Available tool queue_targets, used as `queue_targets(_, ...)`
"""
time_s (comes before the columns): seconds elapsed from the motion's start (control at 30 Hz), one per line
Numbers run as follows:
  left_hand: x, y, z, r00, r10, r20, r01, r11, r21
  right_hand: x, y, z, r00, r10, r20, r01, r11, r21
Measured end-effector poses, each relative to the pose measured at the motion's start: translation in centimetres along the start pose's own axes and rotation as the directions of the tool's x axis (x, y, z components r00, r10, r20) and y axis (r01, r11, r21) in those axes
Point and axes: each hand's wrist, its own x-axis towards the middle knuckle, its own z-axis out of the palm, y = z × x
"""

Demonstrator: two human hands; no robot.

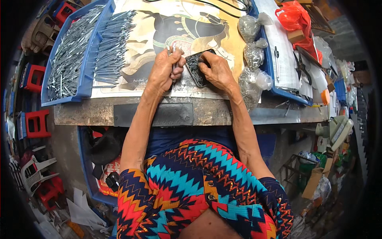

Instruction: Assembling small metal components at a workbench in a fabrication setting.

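Note:
Near the table's front edge, my left hand (166,68) is closed around a few thin metal rods (172,51) whose ends stick out above the fingers. Just right of it lies a small dark tray (195,77) filled with small dark metal parts, too small to name. The bent fingers of my right hand (217,69) reach into the tray's upper right part, thumb and fingertips together among the parts. Whatever they pinch is hidden. Both hands are above a sheet printed with a dark horse (171,30).
At left, a blue bin (85,75) holds many slim metal rods, with more rods (113,44) piled beside it. Clear bags of small parts (254,53) stand at right, next to a blue tray (292,97) with pliers (303,69). A red bag (296,20) sits behind.

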Motion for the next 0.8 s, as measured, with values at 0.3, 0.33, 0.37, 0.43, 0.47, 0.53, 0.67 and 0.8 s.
queue_targets(0.3,-0.7,0.0,1.3,0.997,-0.070,0.042,0.052,0.938,0.344,0.4,1.3,0.1,0.985,0.171,-0.024,-0.140,0.872,0.470)
queue_targets(0.33,-0.7,0.0,1.3,0.997,-0.069,0.042,0.051,0.938,0.343,0.4,0.8,-0.2,0.976,0.218,0.016,-0.188,0.803,0.565)
queue_targets(0.37,-0.7,-0.2,1.2,0.997,-0.069,0.045,0.050,0.939,0.341,0.3,0.2,-0.6,0.976,0.217,0.016,-0.187,0.803,0.565)
queue_targets(0.43,-0.7,-0.3,1.3,0.996,-0.068,0.050,0.047,0.939,0.342,0.2,-0.6,-1.4,0.940,0.329,0.091,-0.293,0.644,0.707)
queue_targets(0.47,-0.6,-0.4,1.5,0.996,-0.066,0.052,0.045,0.941,0.334,0.2,-0.1,-1.2,0.942,0.324,0.089,-0.279,0.606,0.745)
queue_targets(0.53,-0.7,-0.6,1.7,0.997,-0.061,0.039,0.045,0.943,0.331,0.2,0.6,-1.2,0.931,0.332,0.154,-0.318,0.524,0.790)
queue_targets(0.67,-0.3,-0.2,1.3,0.994,-0.060,0.096,0.033,0.964,0.263,0.8,0.7,-0.9,0.931,0.320,0.173,-0.293,0.378,0.878)
queue_targets(0.8,-0.2,-0.1,0.5,0.985,-0.113,0.134,0.095,0.987,0.133,0.9,0.5,-0.7,0.931,0.313,0.189,-0.290,0.318,0.903)
